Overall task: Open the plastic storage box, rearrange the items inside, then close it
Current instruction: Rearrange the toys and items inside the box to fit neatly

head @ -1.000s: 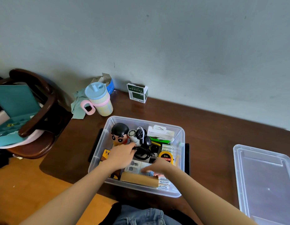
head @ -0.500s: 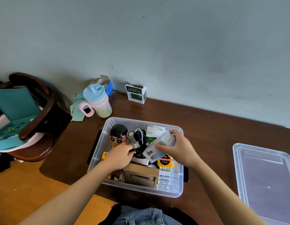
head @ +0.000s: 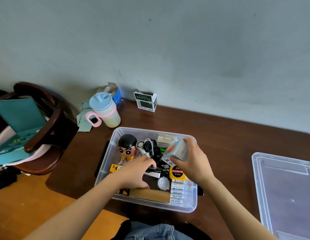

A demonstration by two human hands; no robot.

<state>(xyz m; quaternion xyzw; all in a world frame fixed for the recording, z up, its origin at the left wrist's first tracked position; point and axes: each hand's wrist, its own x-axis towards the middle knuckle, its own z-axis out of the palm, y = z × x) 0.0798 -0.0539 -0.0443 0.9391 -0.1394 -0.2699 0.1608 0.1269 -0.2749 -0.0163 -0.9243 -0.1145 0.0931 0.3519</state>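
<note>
Compared with a second ago, the right hand point(head: 191, 163) is no longer down at the near edge of the storage box point(head: 192, 206); it's up over the box's far right part and now grips a small pale carton point(head: 176, 150), fingers wrapped over its top and thumb underneath, holding it tilted with one end pointing down toward the lower left. With the carton lifted out you can see more stuff underneath: a brown cardboard box point(head: 149, 195) along the near wall and a round silvery thing point(head: 163, 183) just beside the yellow tape measure point(head: 177, 172). Half a second back the carton was already in that hand, just a touch lower. The left hand point(head: 135, 172) has barely moved: palm down in the middle of the box, fingers curled over the black cable bundle point(head: 151, 148) area, though I can't tell if it's actually pinching anything or just resting there. The cartoon doll point(head: 127, 148) stays put in the far left corner, and the battery packs point(head: 176, 193) sit stacked at the near right. The box itself sits at center bottom of the frame on the brown table point(head: 228, 139), and its clear lid point(head: 285, 191) lies off at the right edge, well apart. A pastel cup point(head: 105, 110) and a green-and-white packet point(head: 145, 101) stand up by the wall.
</note>
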